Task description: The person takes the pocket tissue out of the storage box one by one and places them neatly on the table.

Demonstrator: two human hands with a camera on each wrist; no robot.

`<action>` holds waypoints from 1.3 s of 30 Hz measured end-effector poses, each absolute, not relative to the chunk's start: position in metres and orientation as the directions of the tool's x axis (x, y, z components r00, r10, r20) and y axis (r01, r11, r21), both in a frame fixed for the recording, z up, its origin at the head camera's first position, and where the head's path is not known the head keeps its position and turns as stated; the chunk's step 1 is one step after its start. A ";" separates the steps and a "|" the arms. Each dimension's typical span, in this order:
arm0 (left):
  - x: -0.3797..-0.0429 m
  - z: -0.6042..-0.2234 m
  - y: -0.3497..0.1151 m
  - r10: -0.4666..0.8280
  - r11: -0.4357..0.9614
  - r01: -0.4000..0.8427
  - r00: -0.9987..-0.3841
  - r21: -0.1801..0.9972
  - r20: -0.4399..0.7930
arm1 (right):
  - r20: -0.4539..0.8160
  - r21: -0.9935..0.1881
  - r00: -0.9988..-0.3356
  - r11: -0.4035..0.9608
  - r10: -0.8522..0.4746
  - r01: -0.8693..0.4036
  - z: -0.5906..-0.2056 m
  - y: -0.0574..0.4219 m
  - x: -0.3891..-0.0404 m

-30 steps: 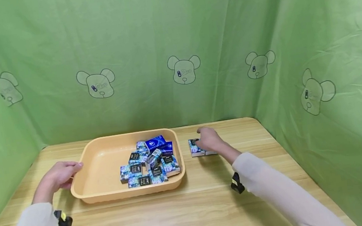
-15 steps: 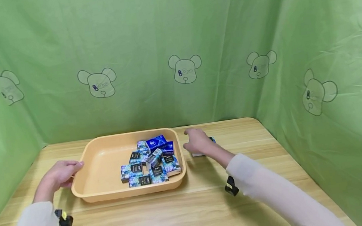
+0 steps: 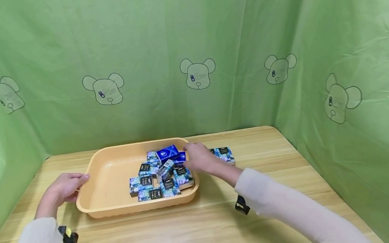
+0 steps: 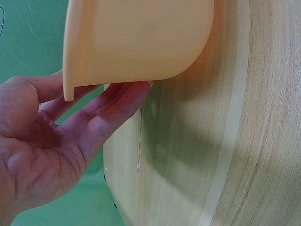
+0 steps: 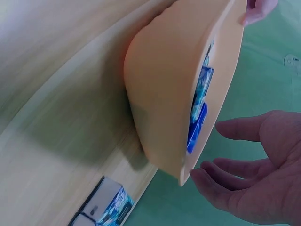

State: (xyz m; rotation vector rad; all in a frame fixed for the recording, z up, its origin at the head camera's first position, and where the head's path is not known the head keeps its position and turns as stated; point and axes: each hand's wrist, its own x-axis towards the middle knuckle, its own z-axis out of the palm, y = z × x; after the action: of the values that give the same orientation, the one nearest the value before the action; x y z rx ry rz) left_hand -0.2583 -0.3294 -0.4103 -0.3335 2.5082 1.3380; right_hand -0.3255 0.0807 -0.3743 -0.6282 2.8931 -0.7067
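An orange plastic tray [image 3: 104,189] lies on the table with several small tissue packs [image 3: 146,181] piled in its right half. At its left end my left hand [image 3: 60,190] holds the rim, thumb on top and fingers against the outer wall [image 4: 146,47]. My right hand [image 3: 200,159] is over the tray's right rim. In the right wrist view that hand [image 5: 263,169] has thumb and fingers apart, with nothing between them and a fingertip close to the rim. Two blue packs [image 3: 167,153] sit at the back of the pile. Whether the right fingertips touch the rim is unclear.
On the table [image 3: 151,240], just right of the tray, two more flowered tissue packs [image 3: 225,155] lie side by side, one partly hidden by the right hand. A green curtain [image 3: 150,62] with bear outlines stands behind and on both sides.
My right hand has moved left, from above the packs on the table to the tray's right rim, uncovering those packs. The left hand and the tray stay where they were.
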 end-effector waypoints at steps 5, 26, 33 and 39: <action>-0.258 -0.411 -0.330 -0.069 0.550 -0.325 -0.936 0.769 -0.346 | 0.010 -0.408 -0.895 0.815 -0.447 -0.411 -0.378 0.073 -0.319; -0.257 -0.410 -0.329 -0.071 0.542 -0.328 -0.935 0.774 -0.347 | -0.082 -0.237 -0.859 0.847 -0.505 -0.475 -0.393 0.055 -0.309; -0.257 -0.410 -0.328 -0.071 0.539 -0.326 -0.936 0.777 -0.344 | -0.121 -0.209 -0.861 0.860 -0.495 -0.465 -0.393 0.051 -0.310; -0.257 -0.410 -0.329 -0.072 0.532 -0.329 -0.936 0.781 -0.345 | -0.130 -0.164 -0.852 0.858 -0.508 -0.486 -0.394 0.047 -0.311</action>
State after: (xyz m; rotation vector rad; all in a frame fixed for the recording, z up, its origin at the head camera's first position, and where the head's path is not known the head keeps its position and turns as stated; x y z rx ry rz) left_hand -0.2567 -0.3286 -0.4095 -0.3352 2.5017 1.3601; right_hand -0.3109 0.0466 -0.3935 -0.7722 2.8644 -0.1874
